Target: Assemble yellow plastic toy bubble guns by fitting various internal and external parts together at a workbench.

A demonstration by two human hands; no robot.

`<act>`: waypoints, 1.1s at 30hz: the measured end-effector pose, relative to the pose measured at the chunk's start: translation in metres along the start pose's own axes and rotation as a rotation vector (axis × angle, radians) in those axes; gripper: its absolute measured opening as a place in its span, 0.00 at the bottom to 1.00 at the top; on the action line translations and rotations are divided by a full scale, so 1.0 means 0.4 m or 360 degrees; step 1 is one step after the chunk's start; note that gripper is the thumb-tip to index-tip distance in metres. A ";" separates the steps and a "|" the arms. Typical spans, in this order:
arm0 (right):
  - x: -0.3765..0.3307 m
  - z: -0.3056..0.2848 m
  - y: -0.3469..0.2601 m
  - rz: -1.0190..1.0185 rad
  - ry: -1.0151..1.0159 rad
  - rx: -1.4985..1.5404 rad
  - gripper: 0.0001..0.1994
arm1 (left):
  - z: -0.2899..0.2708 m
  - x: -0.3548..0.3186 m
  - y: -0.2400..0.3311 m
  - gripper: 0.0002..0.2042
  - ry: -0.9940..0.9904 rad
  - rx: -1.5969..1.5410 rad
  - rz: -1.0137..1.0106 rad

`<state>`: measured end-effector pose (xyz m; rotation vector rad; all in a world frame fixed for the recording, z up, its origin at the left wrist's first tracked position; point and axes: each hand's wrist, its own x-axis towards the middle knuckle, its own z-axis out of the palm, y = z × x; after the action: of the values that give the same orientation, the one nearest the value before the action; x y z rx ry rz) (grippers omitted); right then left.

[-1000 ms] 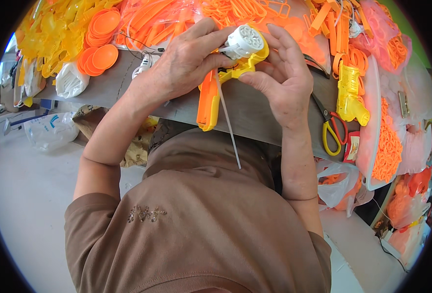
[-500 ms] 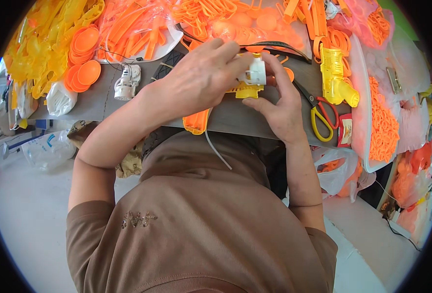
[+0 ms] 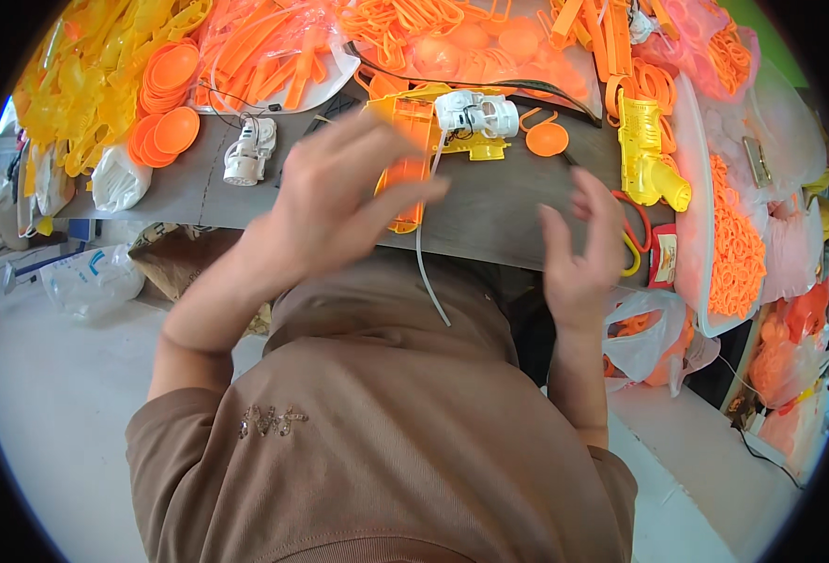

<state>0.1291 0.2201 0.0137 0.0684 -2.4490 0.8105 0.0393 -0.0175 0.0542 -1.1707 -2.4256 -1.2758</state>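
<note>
A yellow and orange toy-gun half shell lies on the dark table, its orange handle reaching the front edge. A white motor unit with thin dark wires rests on it. From it a pale tube hangs down over the edge. My left hand, smeared by motion, is beside the handle with its thumb apart and nothing seen in it. Over the partly covered red and yellow scissors is my right hand, fingers apart and holding nothing.
A second white motor unit stands at left near orange discs and yellow shells. One orange disc lies right of the shell. At right are a yellow shell and a clear tub with orange parts.
Both hands have let go of the white motor unit and yellow shell, which now lie on the table. My left hand moved left and toward me; my right moved right and toward me.
</note>
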 end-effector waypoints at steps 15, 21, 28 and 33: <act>0.019 -0.175 0.157 0.0336 -0.0872 -0.0709 0.22 | 0.176 -0.185 0.033 0.11 -0.0643 -0.1631 -0.1587; -0.078 -0.214 0.092 0.0606 -0.0656 -0.0339 0.22 | 0.175 -0.187 0.029 0.10 -0.0800 -0.1875 -0.1694; -0.199 -0.169 0.018 0.0943 -0.0873 0.0793 0.43 | 0.184 -0.195 0.017 0.14 -0.0765 -0.1991 -0.1695; -0.248 -0.101 -0.025 0.0872 -0.1396 0.0914 0.45 | 0.190 -0.202 0.016 0.16 -0.0728 -0.2079 -0.1695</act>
<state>0.2349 0.2228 -0.0055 -0.0539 -2.9549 2.0723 0.1143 -0.0037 -0.0265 -0.0215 -2.4045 -3.5290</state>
